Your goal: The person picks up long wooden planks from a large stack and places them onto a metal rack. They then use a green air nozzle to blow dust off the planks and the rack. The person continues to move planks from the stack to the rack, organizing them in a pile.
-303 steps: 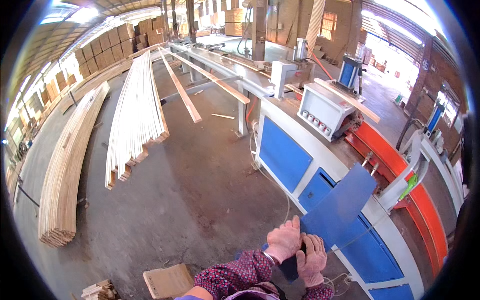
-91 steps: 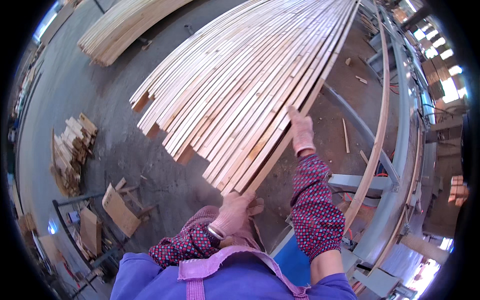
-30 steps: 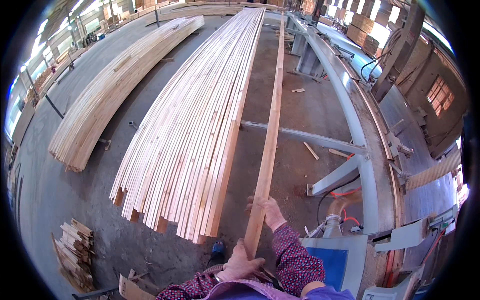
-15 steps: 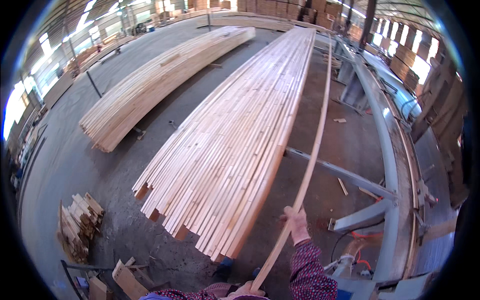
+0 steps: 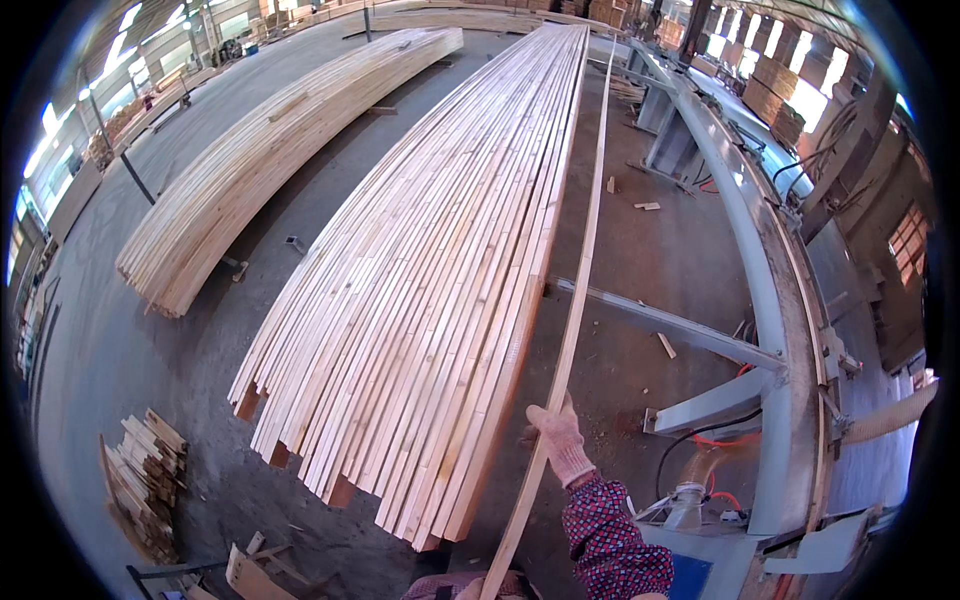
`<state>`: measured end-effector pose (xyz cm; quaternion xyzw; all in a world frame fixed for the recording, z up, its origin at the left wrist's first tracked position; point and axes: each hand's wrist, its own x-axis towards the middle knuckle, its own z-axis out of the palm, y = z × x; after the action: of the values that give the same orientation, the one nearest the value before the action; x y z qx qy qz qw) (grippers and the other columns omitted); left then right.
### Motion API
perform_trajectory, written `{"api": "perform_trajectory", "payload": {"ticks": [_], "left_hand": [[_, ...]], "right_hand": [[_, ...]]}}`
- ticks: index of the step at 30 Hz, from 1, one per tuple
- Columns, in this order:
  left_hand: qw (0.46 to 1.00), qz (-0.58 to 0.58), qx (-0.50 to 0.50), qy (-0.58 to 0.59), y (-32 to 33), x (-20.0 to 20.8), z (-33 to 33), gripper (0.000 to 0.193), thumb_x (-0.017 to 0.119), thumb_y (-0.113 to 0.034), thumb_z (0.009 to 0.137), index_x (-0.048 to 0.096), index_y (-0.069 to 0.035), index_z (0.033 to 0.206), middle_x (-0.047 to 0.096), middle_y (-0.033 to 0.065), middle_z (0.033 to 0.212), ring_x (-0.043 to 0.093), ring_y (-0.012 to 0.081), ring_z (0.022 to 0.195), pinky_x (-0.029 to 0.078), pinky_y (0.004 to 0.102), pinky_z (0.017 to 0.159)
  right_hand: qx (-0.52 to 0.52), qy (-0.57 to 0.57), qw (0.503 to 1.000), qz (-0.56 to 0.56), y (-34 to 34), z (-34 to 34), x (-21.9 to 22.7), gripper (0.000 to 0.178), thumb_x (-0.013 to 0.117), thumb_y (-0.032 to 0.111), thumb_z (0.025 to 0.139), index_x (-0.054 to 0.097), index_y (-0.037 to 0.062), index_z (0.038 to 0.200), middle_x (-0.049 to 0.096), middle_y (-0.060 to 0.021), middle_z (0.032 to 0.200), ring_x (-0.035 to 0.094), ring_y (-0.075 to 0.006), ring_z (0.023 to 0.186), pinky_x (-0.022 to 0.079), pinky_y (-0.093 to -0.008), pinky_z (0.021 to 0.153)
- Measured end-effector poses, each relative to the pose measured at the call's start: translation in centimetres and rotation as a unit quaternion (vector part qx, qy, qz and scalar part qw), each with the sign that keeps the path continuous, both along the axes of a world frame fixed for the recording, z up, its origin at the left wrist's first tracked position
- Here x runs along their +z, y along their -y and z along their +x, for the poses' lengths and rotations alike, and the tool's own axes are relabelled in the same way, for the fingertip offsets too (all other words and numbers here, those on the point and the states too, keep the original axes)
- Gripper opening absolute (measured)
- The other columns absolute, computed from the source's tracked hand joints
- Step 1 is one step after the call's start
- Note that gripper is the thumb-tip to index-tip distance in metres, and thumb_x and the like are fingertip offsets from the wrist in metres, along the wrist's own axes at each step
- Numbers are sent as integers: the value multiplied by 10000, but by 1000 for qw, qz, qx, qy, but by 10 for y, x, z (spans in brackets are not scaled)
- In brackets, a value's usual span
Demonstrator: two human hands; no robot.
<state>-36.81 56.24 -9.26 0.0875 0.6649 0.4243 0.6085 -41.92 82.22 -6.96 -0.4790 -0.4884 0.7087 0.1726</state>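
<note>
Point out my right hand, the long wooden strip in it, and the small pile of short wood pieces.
Right hand (image 5: 560, 438): head view, middle of the hand.
Long wooden strip (image 5: 573, 340): head view, stretch beyond the hand.
Small pile (image 5: 150, 472): head view, middle.

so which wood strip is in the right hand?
The single long strip just right of the large middle stack. The right hand grips it, and a gap separates it from that packed stack.
</note>
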Motion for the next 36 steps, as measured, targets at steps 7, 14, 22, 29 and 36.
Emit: {"api": "perform_trajectory", "payload": {"ticks": [7, 14, 22, 29, 36], "left_hand": [[1000, -8, -9, 12, -7, -1, -11, 735, 716, -326, 768, 357, -66, 1354, 542, 190, 1123, 574, 245, 967, 484, 474, 706], [1000, 0, -21, 23, -16, -5, -12, 705, 702, -310, 779, 366, -78, 1354, 521, 201, 1162, 563, 242, 977, 481, 500, 676], [995, -47, 39, 83, -19, -12, -8, 651, 680, -277, 793, 387, -87, 1343, 504, 188, 1141, 540, 242, 918, 478, 486, 649], [992, 27, 66, 104, -27, -20, -40, 617, 703, -377, 800, 474, 0, 1232, 617, 103, 983, 600, 191, 857, 491, 326, 721], [989, 6, 150, 19, -10, 39, -20, 350, 627, -231, 806, 553, 0, 1058, 556, 113, 928, 569, 217, 849, 469, 356, 734]], "right_hand": [[18, -8, 1000, 16, -9, -18, 4, 803, 666, 173, 781, 204, 32, 1422, 562, -101, 833, 573, -176, 579, 547, -343, 498], [65, 5, 994, 84, -50, -30, -17, 842, 699, 255, 796, 195, -5, 1418, 570, -112, 855, 582, -167, 586, 537, -309, 504], [104, 96, 956, 256, -68, -60, -1, 740, 612, 493, 850, 392, -42, 1310, 604, -209, 1096, 592, -311, 1032, 471, -391, 856], [194, 153, 910, 333, -103, -87, -5, 845, 545, 608, 833, 419, -101, 1276, 468, -322, 1291, 440, -417, 1239, 367, -411, 1025], [139, 155, 942, 265, -118, -86, -23, 850, 559, 654, 818, 520, -102, 1207, 606, -194, 1137, 569, -271, 1043, 436, -330, 889]]}}
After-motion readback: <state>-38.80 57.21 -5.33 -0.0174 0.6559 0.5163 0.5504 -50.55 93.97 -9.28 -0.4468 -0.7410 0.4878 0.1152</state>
